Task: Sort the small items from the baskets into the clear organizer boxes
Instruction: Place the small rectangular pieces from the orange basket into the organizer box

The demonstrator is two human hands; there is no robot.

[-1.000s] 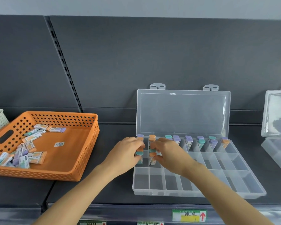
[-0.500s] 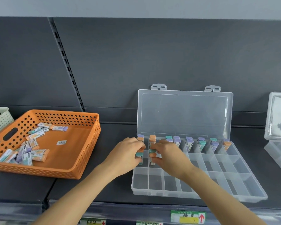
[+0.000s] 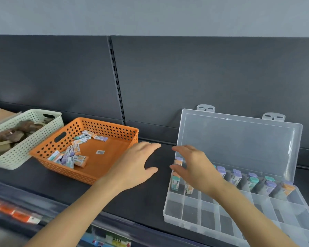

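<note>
A clear organizer box point(image 3: 219, 223) lies open at the right, its lid point(image 3: 237, 139) standing upright. Several small capped items point(image 3: 251, 182) stand in its back compartments, and two more point(image 3: 175, 182) stand at its left end. An orange basket point(image 3: 114, 134) to the left holds several loose small items point(image 3: 70, 157). My left hand point(image 3: 136, 166) hovers empty with straight fingers between the basket and the box. Over the box's left end my right hand point(image 3: 193, 168) is also empty, its fingers spread.
A cream perforated basket point(image 3: 25, 152) with brownish pieces stands at the far left, touching the orange one. The dark shelf point(image 3: 141, 198) carries everything, with a dark back panel behind. Price labels point(image 3: 114, 240) run along the front edge below.
Both hands have let go of the items in the box's left compartments and lifted away, the left one moving toward the orange basket. The view has swung left, showing the cream basket.
</note>
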